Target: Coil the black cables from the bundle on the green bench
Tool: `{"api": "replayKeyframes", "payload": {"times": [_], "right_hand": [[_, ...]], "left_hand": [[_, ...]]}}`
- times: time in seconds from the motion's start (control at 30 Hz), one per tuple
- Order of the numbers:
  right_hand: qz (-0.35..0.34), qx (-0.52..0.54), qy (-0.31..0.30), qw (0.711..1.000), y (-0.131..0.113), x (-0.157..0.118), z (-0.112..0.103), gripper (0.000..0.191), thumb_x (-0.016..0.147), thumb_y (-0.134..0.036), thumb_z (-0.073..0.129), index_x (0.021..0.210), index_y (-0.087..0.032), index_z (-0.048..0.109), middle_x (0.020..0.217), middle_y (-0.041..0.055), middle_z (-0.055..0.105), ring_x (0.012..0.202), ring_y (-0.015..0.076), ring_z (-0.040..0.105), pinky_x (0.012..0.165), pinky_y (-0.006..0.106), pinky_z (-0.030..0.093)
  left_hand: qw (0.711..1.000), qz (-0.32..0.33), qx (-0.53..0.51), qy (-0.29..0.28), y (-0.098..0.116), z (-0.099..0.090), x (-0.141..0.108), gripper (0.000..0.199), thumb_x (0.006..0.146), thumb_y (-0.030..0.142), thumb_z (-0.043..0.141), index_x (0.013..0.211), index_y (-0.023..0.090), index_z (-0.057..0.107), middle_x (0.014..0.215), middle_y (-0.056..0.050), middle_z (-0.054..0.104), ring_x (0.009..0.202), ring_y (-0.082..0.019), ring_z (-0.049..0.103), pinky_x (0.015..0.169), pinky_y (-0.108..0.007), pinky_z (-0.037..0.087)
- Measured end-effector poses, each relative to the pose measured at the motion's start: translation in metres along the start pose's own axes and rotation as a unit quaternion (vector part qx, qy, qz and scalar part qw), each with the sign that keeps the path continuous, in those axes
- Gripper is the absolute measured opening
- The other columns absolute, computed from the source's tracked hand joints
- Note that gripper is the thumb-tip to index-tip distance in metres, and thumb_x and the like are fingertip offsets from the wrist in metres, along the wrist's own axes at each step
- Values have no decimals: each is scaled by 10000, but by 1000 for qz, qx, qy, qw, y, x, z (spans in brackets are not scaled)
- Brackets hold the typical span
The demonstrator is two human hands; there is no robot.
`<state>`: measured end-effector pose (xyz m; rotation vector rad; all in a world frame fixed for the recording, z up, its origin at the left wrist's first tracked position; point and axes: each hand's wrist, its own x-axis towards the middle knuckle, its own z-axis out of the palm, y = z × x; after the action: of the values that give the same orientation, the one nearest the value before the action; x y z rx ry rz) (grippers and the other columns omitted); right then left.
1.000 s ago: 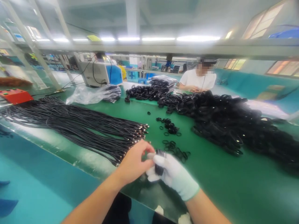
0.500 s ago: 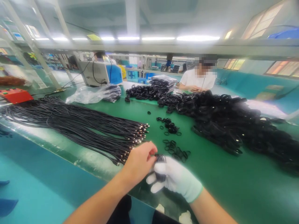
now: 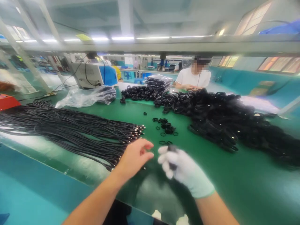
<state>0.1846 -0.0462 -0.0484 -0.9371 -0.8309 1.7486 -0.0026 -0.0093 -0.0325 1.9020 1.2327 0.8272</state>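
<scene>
My left hand [image 3: 134, 158] is bare and hangs over the green table beside the connector ends of the cables. Its thumb and fingers are apart, with nothing visible between them. My right hand [image 3: 187, 170], in a white glove, is closed around a coiled black cable [image 3: 172, 149], much of which the fingers cover. Long black cables [image 3: 77, 125] lie side by side at the left, their metal plugs pointing toward my hands. Small black rings [image 3: 167, 125] are scattered on the table just beyond my right hand.
A large heap of coiled black cables [image 3: 211, 115] spreads across the right and back. Clear plastic bags [image 3: 79, 96], a grey and blue machine [image 3: 91, 75] and a red box [image 3: 8, 101] stand further off. A person in a white shirt [image 3: 194, 78] sits across the table.
My left hand has come away from the coiled cable and its fingers have opened. The right hand has moved a little right and up, still holding the coil. The view has shifted slightly.
</scene>
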Motion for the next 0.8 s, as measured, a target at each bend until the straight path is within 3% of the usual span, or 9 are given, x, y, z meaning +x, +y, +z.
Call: {"api": "replayKeyframes", "payload": {"times": [0.07, 0.13, 0.27, 0.37, 0.47, 0.57, 0.63, 0.7, 0.8], "right_hand": [[-74, 65, 105, 990, -15, -2, -19, 300, 724, -292, 711, 966, -135, 627, 695, 37, 647, 507, 92, 556, 419, 174, 441], [-120, 101, 151, 976, -26, -4, -33, 299, 741, -301, 716, 981, -148, 624, 741, 39, 650, 578, 97, 579, 464, 176, 463], [-111, 111, 124, 980, -30, -7, -39, 313, 730, -302, 733, 989, -172, 615, 808, 55, 671, 777, 189, 662, 633, 285, 547], [-90, 108, 125, 982, -27, -6, -36, 345, 728, -330, 731, 1012, -177, 609, 934, 93, 688, 928, 266, 663, 732, 382, 560], [-89, 111, 121, 982, -26, -5, -37, 344, 728, -320, 732, 1015, -182, 601, 987, 97, 684, 946, 279, 661, 739, 401, 561], [-96, 99, 122, 983, -26, -6, -36, 349, 731, -306, 731, 1020, -172, 587, 945, 91, 686, 819, 225, 679, 646, 328, 563], [-113, 77, 137, 981, -25, -6, -33, 356, 732, -293, 731, 1024, -164, 573, 865, 68, 681, 670, 148, 647, 526, 232, 513], [-116, 32, 141, 983, -21, -2, -25, 389, 714, -287, 742, 1028, -152, 558, 757, 33, 657, 544, 100, 578, 435, 191, 442], [-94, -43, 133, 986, -8, 7, -8, 479, 639, -298, 786, 1009, -132, 531, 617, -16, 601, 424, 91, 505, 370, 204, 399]], "left_hand": [[1000, 13, 21, -2, -5, 0, 14, 125, 762, 211, 576, 857, 192, 654, 854, -10, 670, 774, -162, 594, 728, -269, 451], [997, 31, 58, -36, -9, 8, 25, 108, 777, 201, 546, 784, 192, 653, 787, -5, 659, 752, -163, 586, 704, -266, 437], [985, 71, 118, -105, -10, 42, 38, 127, 753, 166, 551, 773, 214, 667, 779, 3, 636, 744, -165, 566, 685, -256, 405], [983, 67, 123, -115, -8, 68, 41, 87, 723, 180, 598, 761, 225, 662, 772, 2, 612, 756, -182, 560, 703, -265, 393], [985, 56, 107, -120, -9, 81, 42, 56, 729, 213, 611, 772, 231, 643, 811, -2, 606, 812, -197, 563, 736, -273, 391], [990, 43, 74, -113, -11, 73, 44, 64, 779, 209, 540, 768, 210, 603, 839, -11, 594, 838, -185, 553, 753, -271, 394], [992, 32, 46, -115, -10, 60, 44, 119, 828, 244, 475, 772, 188, 564, 765, -7, 570, 746, -156, 545, 700, -254, 411], [989, -7, -53, -137, -6, 48, 40, 180, 859, 313, 439, 783, 173, 523, 662, 13, 525, 619, -124, 514, 616, -228, 412], [952, -86, -248, -156, 0, 41, 29, 216, 824, 367, 500, 757, 163, 485, 593, 38, 479, 525, -95, 462, 551, -211, 380]]}}
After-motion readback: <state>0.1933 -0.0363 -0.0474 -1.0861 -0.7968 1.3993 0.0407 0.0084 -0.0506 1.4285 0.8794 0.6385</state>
